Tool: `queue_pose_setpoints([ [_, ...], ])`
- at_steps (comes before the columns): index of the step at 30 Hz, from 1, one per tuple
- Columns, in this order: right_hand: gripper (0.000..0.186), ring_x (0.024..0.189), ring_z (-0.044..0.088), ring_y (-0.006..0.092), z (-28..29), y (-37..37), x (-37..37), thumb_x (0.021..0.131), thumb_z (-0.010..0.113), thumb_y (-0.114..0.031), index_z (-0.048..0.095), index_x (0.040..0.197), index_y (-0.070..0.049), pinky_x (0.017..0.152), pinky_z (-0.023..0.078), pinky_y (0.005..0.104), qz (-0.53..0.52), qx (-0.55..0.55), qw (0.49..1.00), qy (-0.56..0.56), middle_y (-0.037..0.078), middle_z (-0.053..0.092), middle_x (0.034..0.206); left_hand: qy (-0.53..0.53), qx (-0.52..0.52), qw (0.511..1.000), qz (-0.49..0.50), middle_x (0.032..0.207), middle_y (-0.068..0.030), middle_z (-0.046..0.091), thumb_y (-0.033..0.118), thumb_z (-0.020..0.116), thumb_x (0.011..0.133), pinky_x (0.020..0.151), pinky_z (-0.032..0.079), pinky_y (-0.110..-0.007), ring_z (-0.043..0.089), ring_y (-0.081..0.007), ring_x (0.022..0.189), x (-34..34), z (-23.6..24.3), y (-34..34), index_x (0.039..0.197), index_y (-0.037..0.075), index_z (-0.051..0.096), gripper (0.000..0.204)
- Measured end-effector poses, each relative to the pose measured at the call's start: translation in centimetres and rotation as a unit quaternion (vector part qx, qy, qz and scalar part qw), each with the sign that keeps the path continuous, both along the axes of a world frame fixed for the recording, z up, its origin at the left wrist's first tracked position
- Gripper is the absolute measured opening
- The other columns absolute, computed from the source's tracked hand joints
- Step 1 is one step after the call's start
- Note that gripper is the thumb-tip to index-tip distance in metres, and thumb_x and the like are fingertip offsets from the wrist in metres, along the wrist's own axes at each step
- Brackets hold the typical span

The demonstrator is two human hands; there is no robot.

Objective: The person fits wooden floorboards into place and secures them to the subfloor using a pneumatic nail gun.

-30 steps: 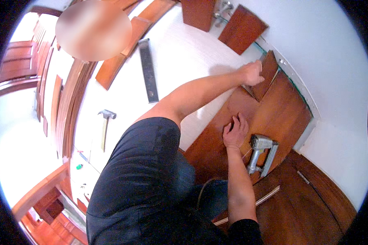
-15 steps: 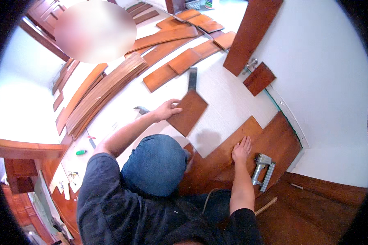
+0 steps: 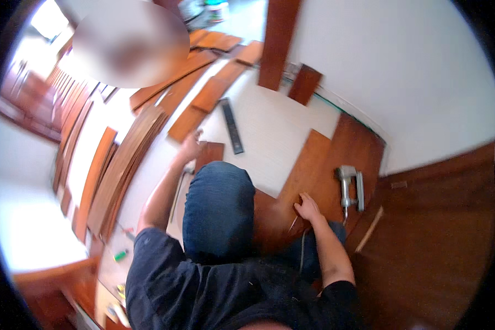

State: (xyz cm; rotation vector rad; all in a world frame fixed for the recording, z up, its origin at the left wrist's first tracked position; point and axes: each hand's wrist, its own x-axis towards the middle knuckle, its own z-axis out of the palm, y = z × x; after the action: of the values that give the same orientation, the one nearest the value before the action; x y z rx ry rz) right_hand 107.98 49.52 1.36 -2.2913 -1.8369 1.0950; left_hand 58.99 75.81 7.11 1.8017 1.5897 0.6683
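Left hand [image 3: 190, 147] stretched out, fingers curled on the upper edge of a short wooden plank [image 3: 210, 154] lying on the pale underlay [image 3: 269, 137]. Right hand [image 3: 307, 208] spread open, palm flat on laid floorboards [image 3: 313, 170], beside a metal nail gun [image 3: 349, 186].

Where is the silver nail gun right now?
In the head view the silver nail gun sits on the laid wooden floorboards at the person's right, just beyond the right hand and near the white wall.
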Motion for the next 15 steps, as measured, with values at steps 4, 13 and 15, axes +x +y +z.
queue_pose_setpoints([
  [4,0.065,0.145,0.038,0.0412,0.4,-5.4,3.4,0.091,0.063,-0.035,0.051,0.142,0.004,0.122,0.030,0.0425,-0.050,0.004,0.999,-0.005,0.028,0.041,0.154,-0.148,0.198,0.962,-0.115,0.141,-0.0157,0.058,0.019,0.065,0.098,0.113,0.043,-0.042,0.053,-0.0284,0.134,12.7,27.2,-3.8,0.143,0.005,0.053,0.049],
  [13,0.030,0.114,0.056,0.0367,12.6,5.2,8.6,0.094,0.057,-0.024,0.064,0.106,0.003,0.096,0.050,0.0433,0.102,0.081,0.991,-0.032,0.027,0.057,0.121,-0.291,0.574,0.513,-0.568,0.143,-0.0177,0.056,0.014,0.061,0.097,0.115,0.041,-0.046,0.052,-0.0297,0.135,23.7,51.8,-16.3,0.148,0.008,0.047,0.053],
  [15,0.029,0.114,0.058,0.0382,18.3,4.4,5.6,0.089,0.061,-0.020,0.067,0.106,0.001,0.098,0.050,0.0481,0.207,0.202,0.955,-0.070,0.026,0.059,0.120,-0.255,0.545,0.507,-0.617,0.142,-0.0176,0.056,0.014,0.060,0.098,0.114,0.042,-0.046,0.052,-0.0296,0.134,26.7,53.9,-17.1,0.148,0.008,0.048,0.052],
])
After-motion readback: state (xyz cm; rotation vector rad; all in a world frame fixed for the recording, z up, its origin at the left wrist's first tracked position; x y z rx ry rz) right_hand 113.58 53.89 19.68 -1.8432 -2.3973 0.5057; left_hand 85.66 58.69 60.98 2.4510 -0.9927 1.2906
